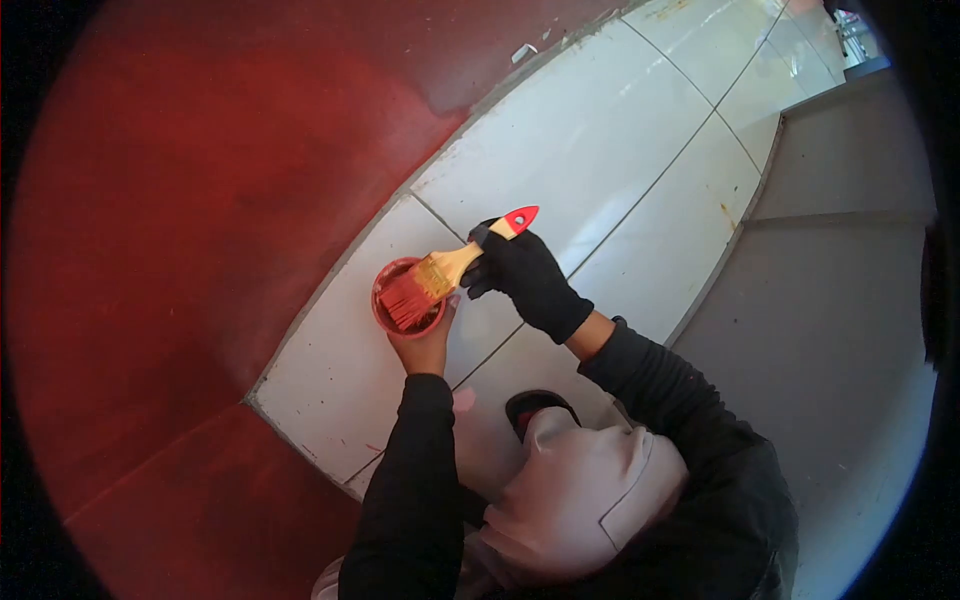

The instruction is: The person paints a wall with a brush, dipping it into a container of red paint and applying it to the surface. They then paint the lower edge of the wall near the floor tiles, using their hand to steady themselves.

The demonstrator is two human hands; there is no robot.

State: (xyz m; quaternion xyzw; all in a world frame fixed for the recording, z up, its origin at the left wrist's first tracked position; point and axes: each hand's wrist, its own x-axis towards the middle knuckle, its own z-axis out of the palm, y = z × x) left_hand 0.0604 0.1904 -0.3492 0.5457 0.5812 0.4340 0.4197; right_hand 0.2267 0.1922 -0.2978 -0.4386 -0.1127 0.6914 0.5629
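Observation:
My right hand, in a black glove, grips a wide paintbrush by its wooden handle, whose red tip sticks out past the fingers. The bristles are coated in red paint and lie over the mouth of a small round paint cup; whether they touch the paint inside I cannot tell. My bare left hand is wrapped around the near side of that cup, with most of its fingers hidden behind it.
A red-painted wall fills the left side, its paint darker in patches. White floor tiles run alongside it, with red drips near the lower corner. A grey panel stands at right. My knee and a dark shoe are below.

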